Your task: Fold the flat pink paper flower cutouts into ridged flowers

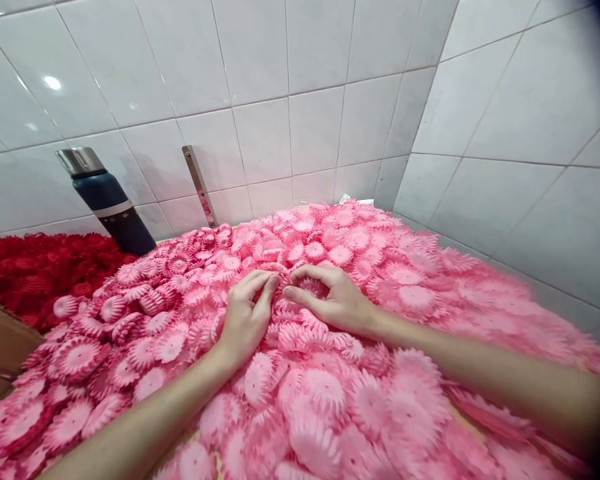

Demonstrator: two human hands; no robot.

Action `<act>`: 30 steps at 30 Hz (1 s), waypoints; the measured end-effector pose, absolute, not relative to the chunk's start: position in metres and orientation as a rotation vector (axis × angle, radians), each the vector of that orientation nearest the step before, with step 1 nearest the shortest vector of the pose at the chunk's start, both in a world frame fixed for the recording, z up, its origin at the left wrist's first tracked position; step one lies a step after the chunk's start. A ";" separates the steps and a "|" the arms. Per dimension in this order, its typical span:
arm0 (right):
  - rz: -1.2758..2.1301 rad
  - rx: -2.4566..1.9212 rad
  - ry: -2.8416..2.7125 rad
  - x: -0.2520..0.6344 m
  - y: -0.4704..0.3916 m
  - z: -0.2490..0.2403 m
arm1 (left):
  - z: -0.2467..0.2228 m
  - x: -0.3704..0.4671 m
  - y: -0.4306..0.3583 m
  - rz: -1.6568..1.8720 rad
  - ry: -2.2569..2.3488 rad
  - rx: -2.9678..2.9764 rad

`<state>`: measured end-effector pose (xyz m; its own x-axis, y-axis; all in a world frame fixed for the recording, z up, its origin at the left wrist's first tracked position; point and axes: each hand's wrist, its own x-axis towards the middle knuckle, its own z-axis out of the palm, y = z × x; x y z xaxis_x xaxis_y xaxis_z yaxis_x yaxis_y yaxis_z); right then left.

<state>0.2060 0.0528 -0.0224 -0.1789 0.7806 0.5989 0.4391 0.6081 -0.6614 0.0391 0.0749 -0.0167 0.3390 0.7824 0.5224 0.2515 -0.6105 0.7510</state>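
A deep heap of pink scalloped flower pieces (325, 390), round with fringed edges and a small centre hole, surrounds both hands. My left hand (245, 313) is closed in a pinch, thumb against forefinger, over the middle of the heap. Whatever lies between those fingertips is too small to make out. Just to its right, my right hand (337, 297) curves into a C, its thumb and forefinger tips slightly apart and pointing at the left fingertips. Pink pieces show through the gap between them. Its other fingers are mostly hidden.
A dark blue flask (113, 207) with a steel cap stands at the back left. Beside it lies a red pile (45, 267), with a cardboard box (3, 353) in front. A metal strip (199, 183) leans on the white tiled wall (260, 60); another wall closes the right.
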 end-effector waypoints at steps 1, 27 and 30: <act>0.412 -0.975 -1.822 0.206 0.053 -0.022 | -0.017 0.039 0.075 1.242 0.876 2.053; 0.452 -1.024 -1.664 0.207 0.054 -0.026 | -0.016 0.038 0.072 1.443 0.827 2.031; 0.512 -1.074 -1.541 0.211 0.060 -0.029 | -0.016 0.038 0.071 1.399 0.844 2.069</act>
<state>0.2109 0.0599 -0.0288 0.0487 0.8419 0.5374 0.3525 0.4890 -0.7979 0.0384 0.0707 -0.0156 0.2795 0.7279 0.6261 0.2143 -0.6829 0.6984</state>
